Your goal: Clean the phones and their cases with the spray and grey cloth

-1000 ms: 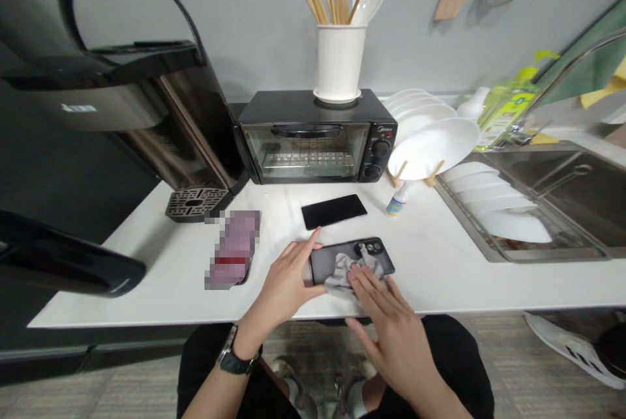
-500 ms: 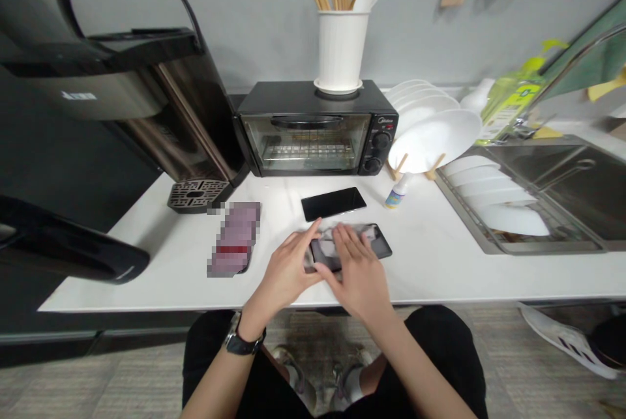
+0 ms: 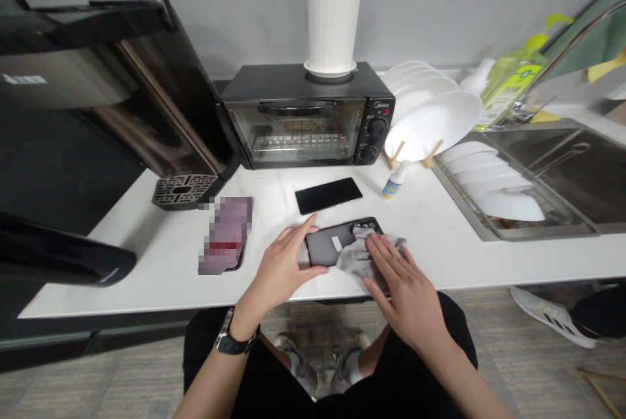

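A phone (image 3: 325, 246) lies face down on the white counter, its dark grey back up, with a pale label near the middle and camera lenses at the far right end. My left hand (image 3: 283, 256) grips its left end, thumb along the near edge and fingers at the far edge. My right hand (image 3: 403, 288) presses a crumpled grey cloth (image 3: 357, 255) over the phone's right end, fingers nearly flat on it. The cloth hides the near right corner. Behind it lies a second phone (image 3: 328, 195) with a black screen, and a small spray bottle (image 3: 392, 182) stands to the right.
A blurred-out purple phone-shaped item (image 3: 225, 233) lies on the left. Behind are a dark water dispenser (image 3: 183, 189), a toaster oven (image 3: 298, 135) with a white utensil cup (image 3: 332, 25), and racked plates (image 3: 433, 126). The sink (image 3: 518, 236) is at right; a person's shoe (image 3: 552, 318) shows below.
My right hand has slid the cloth rightward along the phone, baring its label and left part. The left hand still holds the left end. The view has shifted slightly.
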### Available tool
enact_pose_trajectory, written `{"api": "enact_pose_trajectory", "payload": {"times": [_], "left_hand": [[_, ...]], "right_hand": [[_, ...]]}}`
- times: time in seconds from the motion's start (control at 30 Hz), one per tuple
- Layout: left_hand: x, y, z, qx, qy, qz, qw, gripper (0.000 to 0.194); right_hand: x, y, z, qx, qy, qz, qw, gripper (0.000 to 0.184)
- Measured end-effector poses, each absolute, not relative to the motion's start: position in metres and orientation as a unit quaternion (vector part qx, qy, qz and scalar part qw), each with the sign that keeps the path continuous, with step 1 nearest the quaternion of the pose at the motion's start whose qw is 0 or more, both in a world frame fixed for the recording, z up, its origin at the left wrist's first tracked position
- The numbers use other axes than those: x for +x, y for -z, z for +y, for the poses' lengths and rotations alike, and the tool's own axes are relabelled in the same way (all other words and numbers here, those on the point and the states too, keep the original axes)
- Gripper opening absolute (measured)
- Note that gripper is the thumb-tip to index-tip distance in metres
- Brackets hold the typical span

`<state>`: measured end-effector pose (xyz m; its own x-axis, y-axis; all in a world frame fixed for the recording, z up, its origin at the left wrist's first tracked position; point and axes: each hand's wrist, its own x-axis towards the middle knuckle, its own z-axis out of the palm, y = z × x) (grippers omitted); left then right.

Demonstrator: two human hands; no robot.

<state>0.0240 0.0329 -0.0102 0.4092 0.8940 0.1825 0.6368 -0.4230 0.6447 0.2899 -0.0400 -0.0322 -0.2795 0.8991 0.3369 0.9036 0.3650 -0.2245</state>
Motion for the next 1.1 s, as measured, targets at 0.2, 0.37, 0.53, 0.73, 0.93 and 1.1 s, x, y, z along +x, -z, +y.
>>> {"api": "enact_pose_trajectory", "payload": {"times": [0.2, 0.37, 0.53, 0.73, 0.93, 1.1], "left_hand": [[0.027, 0.007, 0.034, 0.806, -0.250, 0.473, 0.254, 0.099], [0.023, 0.012, 0.033, 0.814, -0.261, 0.457, 0.248, 0.092], [0.020, 0.015, 0.032, 0.817, -0.262, 0.454, 0.240, 0.098], [0.024, 0.011, 0.031, 0.805, -0.262, 0.475, 0.241, 0.101], [0.025, 0.011, 0.032, 0.808, -0.259, 0.474, 0.235, 0.106], [0.025, 0.012, 0.034, 0.812, -0.263, 0.467, 0.231, 0.101]], "right_hand": [[0.270, 0.036, -0.005, -0.610, 0.033, -0.754, 0.240, 0.075], [0.196, 0.026, 0.002, -0.576, -0.044, -0.776, 0.252, 0.075], [0.180, 0.017, -0.022, -0.510, -0.087, -0.820, 0.244, 0.062], [0.253, 0.023, -0.047, -0.496, -0.050, -0.845, 0.192, 0.059], [0.296, 0.036, -0.028, -0.588, 0.036, -0.780, 0.210, 0.064], [0.249, 0.032, 0.010, -0.618, 0.026, -0.747, 0.241, 0.070]]}}
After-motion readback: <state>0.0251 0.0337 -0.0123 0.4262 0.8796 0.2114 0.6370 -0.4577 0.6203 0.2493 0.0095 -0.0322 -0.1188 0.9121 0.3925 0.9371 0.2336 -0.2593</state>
